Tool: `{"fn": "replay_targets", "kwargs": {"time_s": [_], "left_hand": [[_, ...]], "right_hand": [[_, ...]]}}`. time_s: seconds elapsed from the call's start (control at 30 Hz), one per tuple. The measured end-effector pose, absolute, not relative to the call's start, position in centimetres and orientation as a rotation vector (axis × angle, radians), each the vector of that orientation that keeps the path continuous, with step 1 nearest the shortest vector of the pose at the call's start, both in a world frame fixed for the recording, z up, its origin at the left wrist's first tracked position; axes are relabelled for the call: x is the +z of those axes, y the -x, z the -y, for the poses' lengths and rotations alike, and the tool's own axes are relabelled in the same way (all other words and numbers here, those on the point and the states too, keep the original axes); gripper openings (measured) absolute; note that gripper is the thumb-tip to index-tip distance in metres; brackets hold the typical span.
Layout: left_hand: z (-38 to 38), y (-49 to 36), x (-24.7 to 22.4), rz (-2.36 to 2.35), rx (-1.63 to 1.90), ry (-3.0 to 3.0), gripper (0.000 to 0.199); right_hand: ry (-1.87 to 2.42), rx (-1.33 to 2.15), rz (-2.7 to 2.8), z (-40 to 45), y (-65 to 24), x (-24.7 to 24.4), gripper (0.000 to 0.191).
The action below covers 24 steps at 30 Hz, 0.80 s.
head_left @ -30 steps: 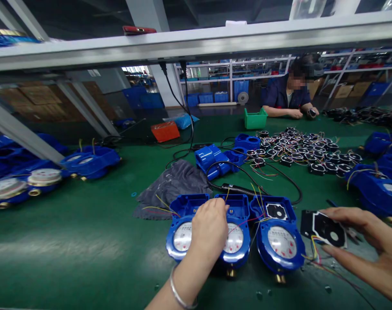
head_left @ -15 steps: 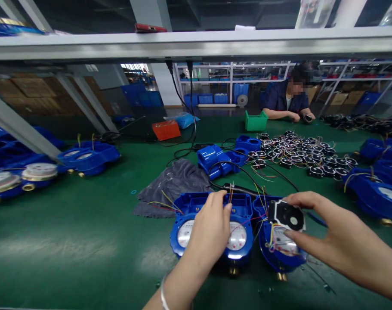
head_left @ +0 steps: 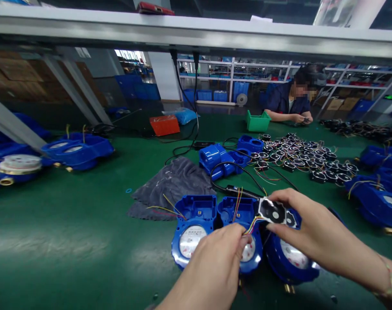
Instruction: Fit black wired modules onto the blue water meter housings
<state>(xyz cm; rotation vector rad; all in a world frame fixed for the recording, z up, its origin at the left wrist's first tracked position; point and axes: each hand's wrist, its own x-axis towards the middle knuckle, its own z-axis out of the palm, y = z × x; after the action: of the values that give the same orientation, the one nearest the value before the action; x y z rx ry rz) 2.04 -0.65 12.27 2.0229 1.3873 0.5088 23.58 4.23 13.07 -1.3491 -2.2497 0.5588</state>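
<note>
Middle meter [head_left: 247, 254] dial half hidden under left hand [head_left: 215, 267].

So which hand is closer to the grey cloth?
Left. The left hand rests on the middle blue meter, just below and right of the grey cloth. The right hand holds a black part farther right.

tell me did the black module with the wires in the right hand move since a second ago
Yes. The black module has gone leftward, from the bare mat right of the right-hand blue meter to above the meter's open top, held in the right hand.
</note>
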Motion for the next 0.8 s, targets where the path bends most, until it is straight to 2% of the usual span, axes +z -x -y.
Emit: {"fn": "replay_targets", "kwargs": {"time_s": [0.13,0.37,0.63,0.8], "left_hand": [[-3.7,-0.5,13.6,-1.336,0.485,-2.202,0.025],[-9.5,-1.5,12.2,-1.125,0.434,-1.99,0.03],[-4.0,-2.2,10.8,-1.217,0.697,-1.841,0.031],[0.8,-2.6,6.8,-1.327,0.973,-1.824,0.028]], "right_hand": [[1.305,0.769,2.059,-6.7,-23.0,12.6,0.036],[1.241,0.76,1.897,-10.7,-22.9,10.8,0.041],[1.218,0.792,2.006,-10.2,-22.1,12.2,0.047],[1.199,0.79,2.271,-9.0,-20.3,11.8,0.046]]}}
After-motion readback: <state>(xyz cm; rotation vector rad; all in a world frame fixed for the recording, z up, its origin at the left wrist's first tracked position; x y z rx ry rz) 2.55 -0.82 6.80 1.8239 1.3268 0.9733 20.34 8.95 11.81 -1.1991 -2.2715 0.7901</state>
